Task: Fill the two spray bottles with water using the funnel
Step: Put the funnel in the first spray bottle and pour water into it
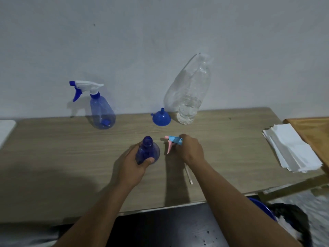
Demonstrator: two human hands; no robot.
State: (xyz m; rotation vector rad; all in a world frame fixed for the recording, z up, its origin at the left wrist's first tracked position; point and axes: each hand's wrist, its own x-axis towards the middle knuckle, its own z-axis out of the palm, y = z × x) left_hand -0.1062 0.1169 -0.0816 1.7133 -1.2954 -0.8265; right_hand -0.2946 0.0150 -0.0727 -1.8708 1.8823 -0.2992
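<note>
My left hand (132, 166) grips a dark blue spray bottle (148, 150) that stands on the wooden table (53, 157) with its neck open. Just to its right, my right hand (191, 148) holds the bottle's light blue and pink trigger head (173, 142), whose thin dip tube (188, 173) trails toward the table's front edge. A second, paler blue spray bottle (102, 111) with a white and blue trigger stands capped at the back left. A blue funnel (161, 117) rests mouth down at the back centre. Beside it stands a large clear water bottle (192, 93), water only in its bottom part.
A stack of white paper napkins (292, 148) lies at the table's right end, next to a brown wooden surface (315, 132). A white wall runs behind the table. A blue tub (261, 205) and dark things sit on the floor at the lower right.
</note>
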